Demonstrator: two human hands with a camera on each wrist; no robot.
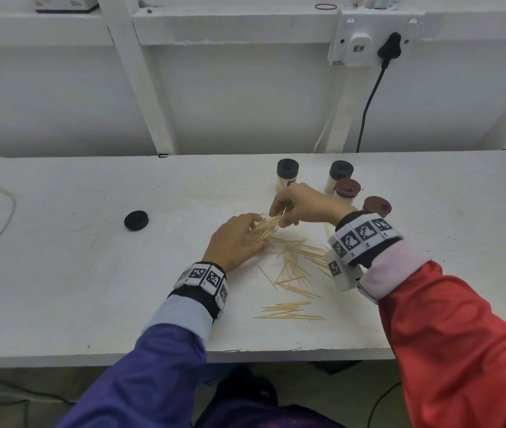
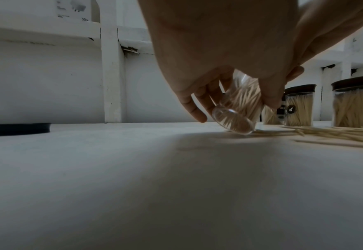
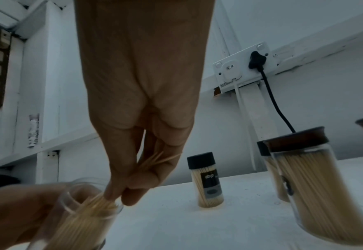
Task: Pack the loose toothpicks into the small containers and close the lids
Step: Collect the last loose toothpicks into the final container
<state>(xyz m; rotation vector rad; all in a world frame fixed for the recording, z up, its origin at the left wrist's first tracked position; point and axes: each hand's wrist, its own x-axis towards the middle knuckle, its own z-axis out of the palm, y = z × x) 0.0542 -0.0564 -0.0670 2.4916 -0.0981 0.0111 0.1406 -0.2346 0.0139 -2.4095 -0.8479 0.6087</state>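
On the left of the table lies a loose black lid, well apart from everything else; it is probably the open jar's lid, not yet fitted. Next comes the left hand, its fingers curled round a clear jar that is tilted, its base edge on the table and its mouth towards the right hand; the jar is already well stocked. The right hand pinches a small bunch of toothpicks between thumb and fingers and feeds the tips into the jar's mouth. Below and between the hands, loose toothpicks are scattered on the table, with a tidier row nearer the front edge; these remain to be packed. Further right stand four jars, full and capped, two with black lids and two with brown; those look finished. So most of the work appears done: one jar to fill and close.
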